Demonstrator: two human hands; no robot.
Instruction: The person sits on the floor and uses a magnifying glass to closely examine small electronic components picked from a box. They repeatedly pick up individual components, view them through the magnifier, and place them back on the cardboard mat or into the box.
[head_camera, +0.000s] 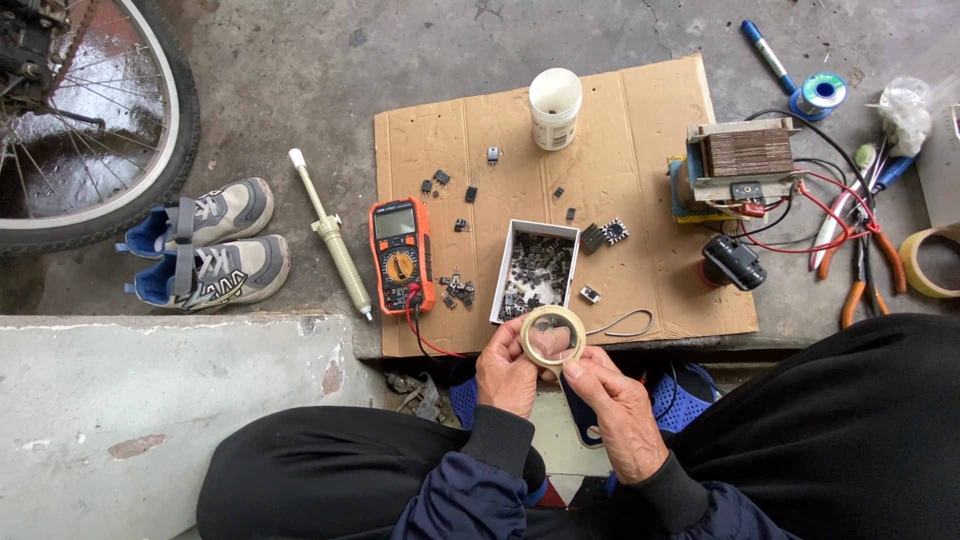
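Both hands, left hand (507, 372) and right hand (617, 400), have fingers clamped on a beige tape roll (553, 337) below the white box (535, 270).

A cream roll of tape (553, 337) sits between the left hand (507, 372) and right hand (617, 405), above dark navy sleeves and black trousers. On the brown cardboard (650, 270), an orange and dark grey multimeter (402, 254) lies at the left edge, with red and black leads. A white box (510, 262) near the front edge holds black parts. A white tub (554, 108) stands at the back edge. Off the cardboard lie grey and blue shoes (205, 245), a blue pen (768, 56) and orange-handled pliers (860, 280).
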